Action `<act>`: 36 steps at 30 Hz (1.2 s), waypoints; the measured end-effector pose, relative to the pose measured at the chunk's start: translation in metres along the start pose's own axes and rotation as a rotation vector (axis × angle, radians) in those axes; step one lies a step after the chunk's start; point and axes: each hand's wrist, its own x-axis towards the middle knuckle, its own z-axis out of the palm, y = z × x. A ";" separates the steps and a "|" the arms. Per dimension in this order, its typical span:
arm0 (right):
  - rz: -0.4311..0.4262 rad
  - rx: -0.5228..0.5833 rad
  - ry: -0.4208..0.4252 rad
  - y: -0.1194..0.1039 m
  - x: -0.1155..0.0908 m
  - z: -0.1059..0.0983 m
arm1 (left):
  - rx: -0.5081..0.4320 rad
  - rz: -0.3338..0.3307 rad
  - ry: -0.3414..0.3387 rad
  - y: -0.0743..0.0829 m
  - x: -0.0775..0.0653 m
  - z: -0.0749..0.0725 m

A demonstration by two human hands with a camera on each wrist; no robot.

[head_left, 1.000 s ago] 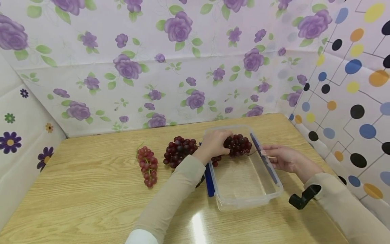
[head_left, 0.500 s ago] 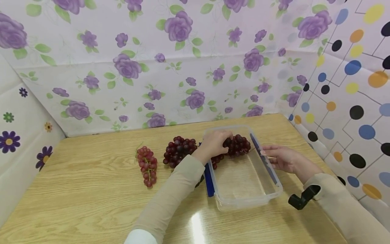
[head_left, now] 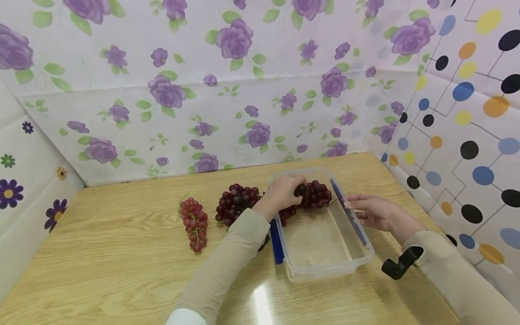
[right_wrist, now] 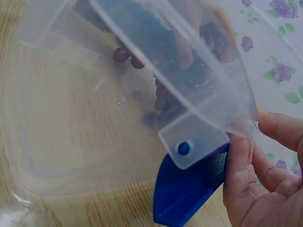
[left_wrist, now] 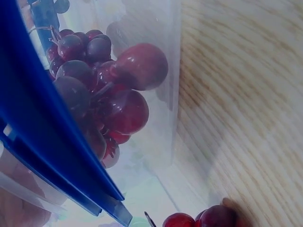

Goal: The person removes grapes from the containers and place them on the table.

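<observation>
My left hand (head_left: 282,194) reaches over the left rim of a clear plastic food container (head_left: 325,271) and holds a bunch of dark red grapes (head_left: 318,196) inside it, at the far end. In the left wrist view these grapes (left_wrist: 125,111) show through the wall, behind a blue locking flap (left_wrist: 42,109). My right hand (head_left: 373,211) steadies the container's right side. The right wrist view has the right hand (right_wrist: 270,175) pinching the rim between thumb and fingers, beside another blue flap (right_wrist: 189,189). The lid is nowhere in view.
A second dark grape bunch (head_left: 233,205) lies on the wooden table (head_left: 122,253), just left of the container. Farther left lies a lighter red bunch (head_left: 195,223) with a green stem. Flowered sheeting (head_left: 170,126) stands along the back; a dotted sheet (head_left: 459,135) borders the right.
The grapes under my left hand have shifted slightly left and toward me inside the container. My right hand keeps its hold on the rim. The head view has tilted a little.
</observation>
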 end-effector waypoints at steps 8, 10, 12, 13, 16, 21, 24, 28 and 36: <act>0.001 0.004 0.006 0.000 0.000 0.000 | -0.033 0.013 0.005 -0.001 0.002 -0.001; 0.000 0.003 0.004 0.000 0.000 0.000 | -0.038 0.014 0.015 -0.002 0.002 -0.001; -0.001 -0.003 0.002 0.000 0.000 0.000 | -0.042 0.015 0.023 -0.002 0.002 -0.002; -0.001 -0.006 0.001 0.000 0.001 -0.001 | -0.046 0.015 0.026 -0.002 0.001 -0.002; 0.001 -0.007 0.000 0.000 0.001 -0.001 | -0.058 0.024 0.039 -0.002 0.000 -0.004; 0.002 0.000 0.000 0.000 0.002 -0.001 | -0.070 0.031 0.072 -0.003 0.000 -0.006; -0.003 -0.001 -0.007 0.000 0.001 0.000 | -0.079 0.025 0.092 -0.004 -0.001 -0.007; -0.001 0.005 -0.005 0.000 0.001 0.000 | -0.103 0.027 0.113 -0.005 -0.002 -0.008; 0.004 0.006 -0.004 0.000 0.001 -0.001 | -0.117 0.029 0.142 -0.003 -0.001 -0.013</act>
